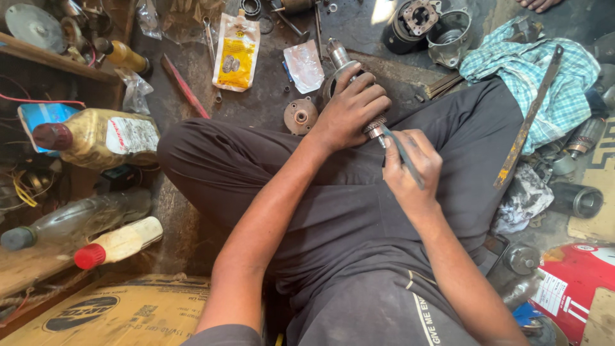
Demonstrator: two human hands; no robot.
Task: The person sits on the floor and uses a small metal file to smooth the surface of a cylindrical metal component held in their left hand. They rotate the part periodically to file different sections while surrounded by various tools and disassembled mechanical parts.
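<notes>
Metal motor shaft [349,70] is lying across the knee, the left hand [349,112] clasping it. Right hand [410,168] is pinching a thin tool [402,156] against its geared end [377,130]. Housing parts [429,29] are lying loose on the floor's far edge; reassembly apparently outstanding.

We see a turquoise-and-white checked cloth [532,70], a yellow-and-white pouch [236,51], red-capped amber and cream bottles [96,136], dark grey trousers [359,211] and a red canister [570,282].
</notes>
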